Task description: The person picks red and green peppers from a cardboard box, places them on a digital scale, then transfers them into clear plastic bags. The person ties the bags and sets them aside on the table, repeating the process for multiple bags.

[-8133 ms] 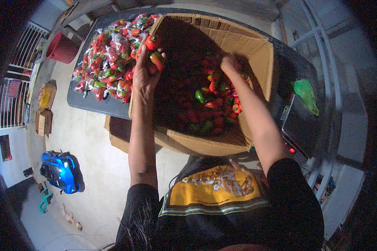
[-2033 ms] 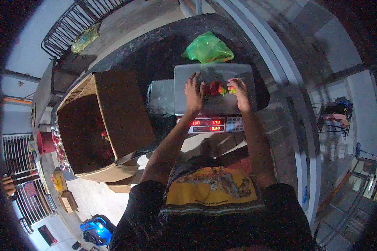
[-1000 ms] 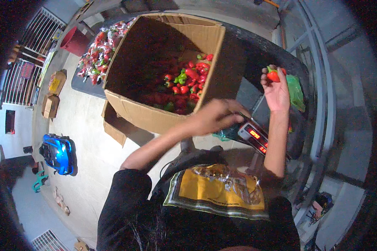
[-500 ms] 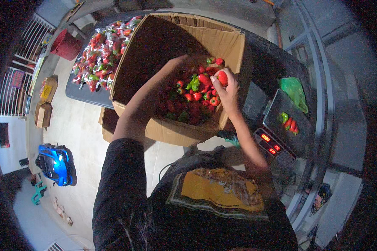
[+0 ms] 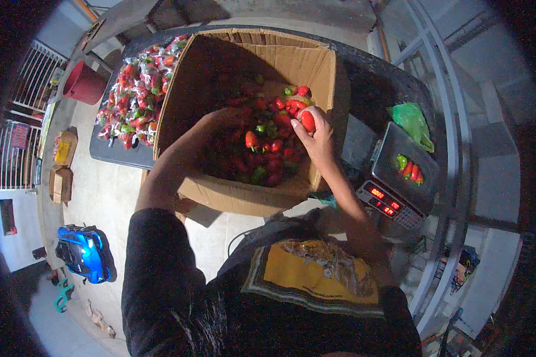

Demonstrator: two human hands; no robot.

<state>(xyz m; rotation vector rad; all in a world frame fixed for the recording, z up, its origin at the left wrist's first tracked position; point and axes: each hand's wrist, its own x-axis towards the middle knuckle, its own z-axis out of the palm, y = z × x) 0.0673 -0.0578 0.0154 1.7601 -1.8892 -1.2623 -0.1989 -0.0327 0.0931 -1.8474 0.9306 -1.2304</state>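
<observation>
A large cardboard box stands open on a dark table, its floor heaped with small red and green peppers. My right hand is closed on a red pepper, held between thumb and fingers near the box's right wall. Deep in the shaded left part of the box, my left hand reaches among the peppers; shadow hides its fingers. To the right, a digital scale carries a few red peppers and a green pepper on its dark pan.
Many clear bags of peppers cover the table's left end. A green plastic bag lies behind the scale. A red bucket, small cardboard boxes and a blue ride-on toy car stand at the left. Metal railing posts run along the right.
My left hand has moved leftward and deeper into the shadow of the box. The right hand still holds a red pepper at the right side. The view has shifted slightly.
</observation>
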